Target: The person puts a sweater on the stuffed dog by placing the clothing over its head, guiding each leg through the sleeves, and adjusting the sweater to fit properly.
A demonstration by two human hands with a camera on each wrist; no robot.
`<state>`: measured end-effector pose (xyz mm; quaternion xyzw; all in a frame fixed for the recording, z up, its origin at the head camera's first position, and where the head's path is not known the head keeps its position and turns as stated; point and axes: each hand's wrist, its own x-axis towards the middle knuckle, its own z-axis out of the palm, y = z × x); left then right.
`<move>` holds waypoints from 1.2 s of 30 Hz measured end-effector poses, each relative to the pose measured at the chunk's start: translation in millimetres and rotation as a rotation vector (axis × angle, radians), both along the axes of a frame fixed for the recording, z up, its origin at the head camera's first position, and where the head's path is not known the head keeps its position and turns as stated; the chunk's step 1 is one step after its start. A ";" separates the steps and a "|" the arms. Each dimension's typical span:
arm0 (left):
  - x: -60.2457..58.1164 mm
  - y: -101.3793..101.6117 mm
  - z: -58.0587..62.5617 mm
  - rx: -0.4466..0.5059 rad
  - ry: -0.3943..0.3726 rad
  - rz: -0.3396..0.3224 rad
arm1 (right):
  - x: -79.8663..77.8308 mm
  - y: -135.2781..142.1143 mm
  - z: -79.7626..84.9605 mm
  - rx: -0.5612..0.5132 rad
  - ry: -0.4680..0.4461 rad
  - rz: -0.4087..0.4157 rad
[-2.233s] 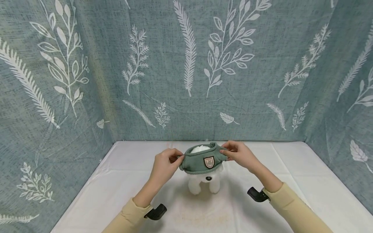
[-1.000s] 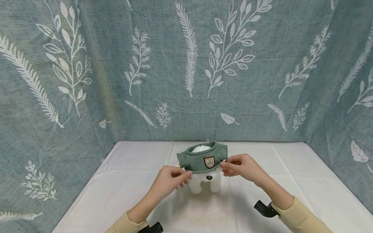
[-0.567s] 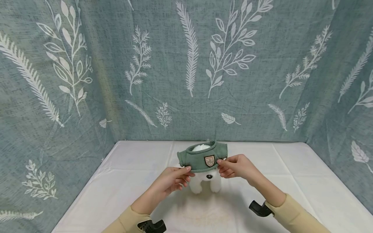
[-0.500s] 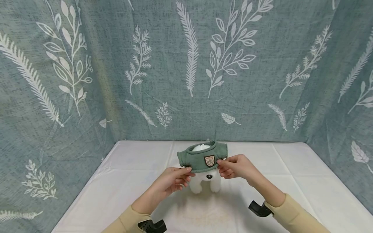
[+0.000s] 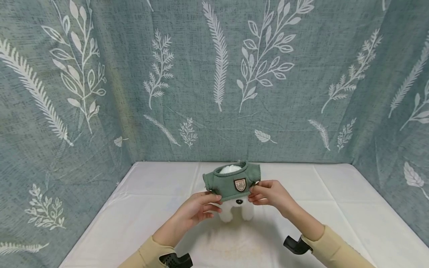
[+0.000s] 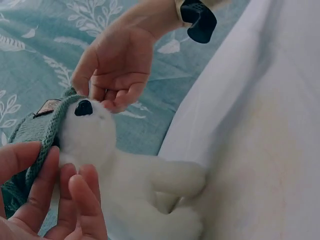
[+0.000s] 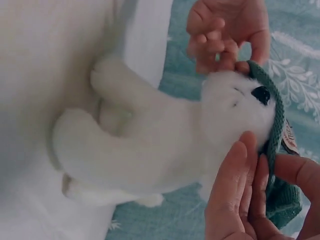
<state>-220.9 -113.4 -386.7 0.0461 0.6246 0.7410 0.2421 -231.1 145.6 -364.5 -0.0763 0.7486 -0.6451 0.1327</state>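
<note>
While the shirt (image 5: 226,187) is pinched by the left hand (image 5: 197,209) and right hand (image 5: 273,195), either side of the toy's nose (image 5: 239,201), both edges should be tugged evenly.

The plush toy (image 7: 155,142) is fuzzy, its nose (image 7: 260,95) glossy, the shirt (image 5: 223,186) over it matt cloth, the sheet (image 5: 140,208) beneath it smooth.

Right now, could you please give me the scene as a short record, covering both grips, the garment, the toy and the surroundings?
Left grip: pinches the lower hem of the green garment
Right grip: pinches the same hem, opposite side
Garment: over the head of the white plush toy, badge in front
Toy: on a white cloth, black nose showing below the hem
Backdrop: blue-green curtain with white leaf prints
</note>
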 end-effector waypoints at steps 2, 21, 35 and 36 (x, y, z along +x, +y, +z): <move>0.0 0.8 -0.9 0.015 0.006 0.011 | 0.4 0.4 -1.2 -0.006 0.007 0.010; -0.9 4.3 -15.4 -0.077 0.211 0.110 | 0.5 9.8 -33.0 0.150 0.357 0.024; -6.0 2.1 -29.7 -0.196 0.375 0.115 | 5.7 0.8 -52.7 0.052 0.250 -0.106; -6.1 2.6 -30.2 -0.196 0.377 0.124 | 6.3 -0.5 -53.3 0.043 0.231 -0.112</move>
